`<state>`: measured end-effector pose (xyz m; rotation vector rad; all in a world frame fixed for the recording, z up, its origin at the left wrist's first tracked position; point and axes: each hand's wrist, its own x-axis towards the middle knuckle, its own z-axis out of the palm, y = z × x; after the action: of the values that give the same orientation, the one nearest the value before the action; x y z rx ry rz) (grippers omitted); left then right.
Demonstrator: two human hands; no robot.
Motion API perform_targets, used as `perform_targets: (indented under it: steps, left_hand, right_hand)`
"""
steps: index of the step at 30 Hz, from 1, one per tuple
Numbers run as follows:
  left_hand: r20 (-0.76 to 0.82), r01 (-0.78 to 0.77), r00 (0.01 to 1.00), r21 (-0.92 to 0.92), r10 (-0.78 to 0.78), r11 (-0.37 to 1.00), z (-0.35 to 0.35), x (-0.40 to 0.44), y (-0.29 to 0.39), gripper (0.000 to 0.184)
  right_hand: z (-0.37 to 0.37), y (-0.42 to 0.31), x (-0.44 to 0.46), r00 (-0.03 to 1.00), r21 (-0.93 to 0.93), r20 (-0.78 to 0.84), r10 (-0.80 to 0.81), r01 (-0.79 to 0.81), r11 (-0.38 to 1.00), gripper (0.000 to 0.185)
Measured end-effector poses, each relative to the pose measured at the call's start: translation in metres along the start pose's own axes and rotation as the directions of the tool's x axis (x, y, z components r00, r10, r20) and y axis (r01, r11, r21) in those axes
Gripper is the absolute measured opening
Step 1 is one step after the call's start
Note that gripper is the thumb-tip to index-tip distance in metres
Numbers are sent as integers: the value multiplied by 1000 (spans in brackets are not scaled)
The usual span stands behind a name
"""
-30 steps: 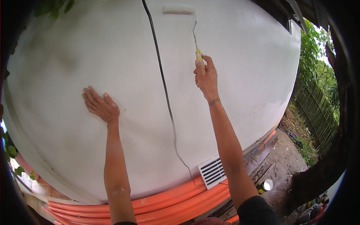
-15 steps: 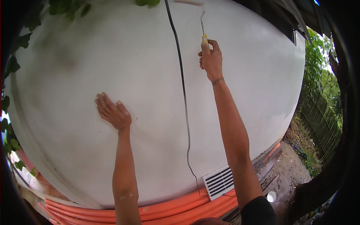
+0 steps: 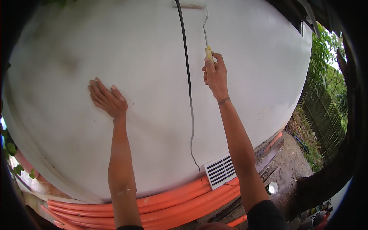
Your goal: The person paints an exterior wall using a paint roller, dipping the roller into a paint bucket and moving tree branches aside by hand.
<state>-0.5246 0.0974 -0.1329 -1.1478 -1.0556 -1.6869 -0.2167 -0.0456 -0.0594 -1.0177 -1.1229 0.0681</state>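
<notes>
Directions by clock face, from the centre of the head view.

Left hand [image 3: 108, 99], between 9 and 10 o'clock: empty, fingers extended, thumb spread; appears laid against the wall. Right hand [image 3: 217, 76], between 1 and 2 o'clock: fingers wrapped around the yellowish handle [image 3: 209, 54] of the paint roller.

Paint roller: points from the right hand towards 12 o'clock. Bent wire frame [image 3: 205, 32] runs up from the handle; roller cover [image 3: 189, 6] lies crosswise near the top edge of the view, at the wall. Handling (judged): light tool, but with the load far out beyond the grip, so it should feel top-heavy. Handle rigid, possibly slick if wet paint reaches it; frame stiff with slight spring; cover soft, easily crushed and free to spin. Best hold: full handle, as at present; frame and cover are poor places to grasp.

Black cable [image 3: 188, 65] hangs down the white wall [image 3: 153, 119], crossing the cover's left end in view. Lower down: louvred vent grille [image 3: 220, 171] at 5 o'clock, touching orange pipes [image 3: 172, 205] around 6 o'clock. Paint can [image 3: 272, 188] on the ground, between 4 and 5 o'clock. Farthest: slatted fence [image 3: 326, 119], 3 o'clock.
</notes>
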Motion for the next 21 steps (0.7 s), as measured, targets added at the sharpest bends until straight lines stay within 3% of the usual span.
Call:
perform_targets:
  steps: [5, 13, 17, 21]
  left_hand:
    - [-4, -26, 1000, 37, 26, 999, 2, -2, -2, 58]
    - [30, -1, 1000, 27, 0, 1000, 4, -3, -1, 60]
    - [30, 0, 1000, 16, -1, 1000, 7, -1, -4, 61]
    - [33, -4, 999, 54, 3, 999, 4, -3, -3, 60]
  right_hand:
    - [-19, 98, -128, 997, -27, -25, 74, -75, 997, 37]
    - [-54, 182, -302, 944, -13, 3, 330, -330, 944, 34]
    - [-56, 182, -328, 921, 105, -11, 389, -386, 916, 33]
    - [-29, 114, -261, 951, 241, 89, 296, -309, 920, 38]
